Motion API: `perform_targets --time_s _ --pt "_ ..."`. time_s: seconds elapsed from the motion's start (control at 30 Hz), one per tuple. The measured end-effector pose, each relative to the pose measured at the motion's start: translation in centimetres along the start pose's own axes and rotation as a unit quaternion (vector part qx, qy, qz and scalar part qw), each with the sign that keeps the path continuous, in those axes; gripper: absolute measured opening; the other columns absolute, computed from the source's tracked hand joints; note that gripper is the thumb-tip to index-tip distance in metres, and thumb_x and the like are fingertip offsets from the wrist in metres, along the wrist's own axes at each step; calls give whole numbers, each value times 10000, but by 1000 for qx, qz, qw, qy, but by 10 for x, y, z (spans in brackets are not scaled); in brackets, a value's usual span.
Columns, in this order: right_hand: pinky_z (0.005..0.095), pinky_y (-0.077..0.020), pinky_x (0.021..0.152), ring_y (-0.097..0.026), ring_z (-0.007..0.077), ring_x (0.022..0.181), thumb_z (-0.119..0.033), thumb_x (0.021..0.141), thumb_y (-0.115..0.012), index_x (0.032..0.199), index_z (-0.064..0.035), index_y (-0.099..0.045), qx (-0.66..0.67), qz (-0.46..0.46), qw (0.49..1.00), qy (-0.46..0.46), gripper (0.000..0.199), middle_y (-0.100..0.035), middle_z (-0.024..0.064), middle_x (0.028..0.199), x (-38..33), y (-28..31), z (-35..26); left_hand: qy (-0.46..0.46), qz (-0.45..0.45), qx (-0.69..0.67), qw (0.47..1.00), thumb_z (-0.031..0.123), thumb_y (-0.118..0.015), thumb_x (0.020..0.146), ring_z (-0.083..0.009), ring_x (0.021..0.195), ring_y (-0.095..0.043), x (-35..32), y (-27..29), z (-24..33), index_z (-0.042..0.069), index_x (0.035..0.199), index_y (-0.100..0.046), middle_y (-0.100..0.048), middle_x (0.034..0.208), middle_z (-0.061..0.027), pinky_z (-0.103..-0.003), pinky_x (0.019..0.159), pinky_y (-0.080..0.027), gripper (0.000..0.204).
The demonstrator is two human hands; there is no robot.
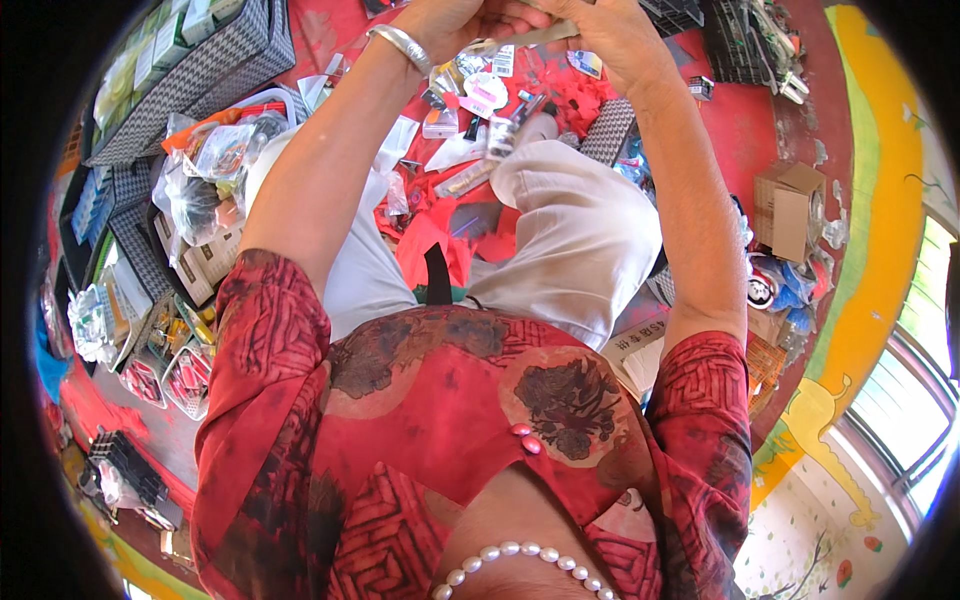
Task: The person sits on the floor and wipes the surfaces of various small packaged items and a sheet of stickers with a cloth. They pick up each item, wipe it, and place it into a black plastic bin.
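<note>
Both hands meet at the top edge, partly cut off by it. My left hand (447, 24), with a silver bangle (402, 47) at its wrist, has its fingers curled close to the other hand. My right hand (612, 38) is closed too. A thin pale strip (530, 38) runs between them and both appear to grip it; its exact kind is unclear. Below lie a pink and white tag (484, 92), small clear packets (440, 123) and crumpled red material (580, 103).
Patterned storage boxes (235, 75) and a tub of bagged goods (215, 165) stand at left. Small baskets (187, 380) sit lower left. On the right are an opened cardboard box (790, 215), black crates (740, 45) and a painted yellow wall (895, 130). My bent knees (585, 215) frame the clutter.
</note>
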State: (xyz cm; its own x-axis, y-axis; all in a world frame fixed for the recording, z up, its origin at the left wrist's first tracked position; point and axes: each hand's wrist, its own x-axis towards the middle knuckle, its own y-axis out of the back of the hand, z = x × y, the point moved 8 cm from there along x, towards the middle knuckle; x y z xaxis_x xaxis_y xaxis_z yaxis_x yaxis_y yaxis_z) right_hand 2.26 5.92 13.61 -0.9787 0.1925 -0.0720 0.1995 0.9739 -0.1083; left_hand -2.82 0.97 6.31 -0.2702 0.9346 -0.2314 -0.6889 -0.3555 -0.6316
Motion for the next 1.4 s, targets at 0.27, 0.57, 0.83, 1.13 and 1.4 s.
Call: perform_targets --time_s 0.27,0.57,0.83,1.13,1.4 --pt "213 -450 528 -552 80 643 -86 812 -601 1046 -66 -544 -120 114 983 -75 242 -582 -3 805 -8 -9 -25 -17 -30 -52 998 415 -407 920 -136 588 -621 -7 3 16 48 858 -610 -645 669 -61 -228 550 -493 424" --pt "251 -482 607 -583 104 747 -160 829 -599 1059 -53 -545 -254 23 966 -51 260 -601 16 877 0 -3 -33 -4 -42 -84 996 394 -398 927 -146 511 -597 -10 -7 16 34 919 -588 -639 658 -83 -227 482 -480 407" --pt "237 -454 600 -589 98 683 -338 843 -556 885 -15 -662 -196 77 974 -83 343 -643 37 759 8 133 70 -1 55 -177 983 477 -414 896 -187 426 -547 -12 26 15 -17 932 -575 -620 611 -108 -276 402 -464 520" --pt "444 -479 779 -560 295 995 -321 642 -730 1104 -18 -484 -600 -204 734 -246 605 -547 147 1075 -22 94 377 -43 248 -28 967 347 -453 917 -132 610 -571 -22 66 17 57 1010 -537 -626 692 -80 -234 564 -421 316" --pt "489 -379 815 -489 216 964 -278 817 -498 1088 -68 -485 -788 -15 593 -166 344 -531 93 1037 -35 99 455 -46 298 -77 950 329 -440 926 -150 607 -577 -10 69 5 33 1026 -528 -615 742 -78 -236 530 -437 325"
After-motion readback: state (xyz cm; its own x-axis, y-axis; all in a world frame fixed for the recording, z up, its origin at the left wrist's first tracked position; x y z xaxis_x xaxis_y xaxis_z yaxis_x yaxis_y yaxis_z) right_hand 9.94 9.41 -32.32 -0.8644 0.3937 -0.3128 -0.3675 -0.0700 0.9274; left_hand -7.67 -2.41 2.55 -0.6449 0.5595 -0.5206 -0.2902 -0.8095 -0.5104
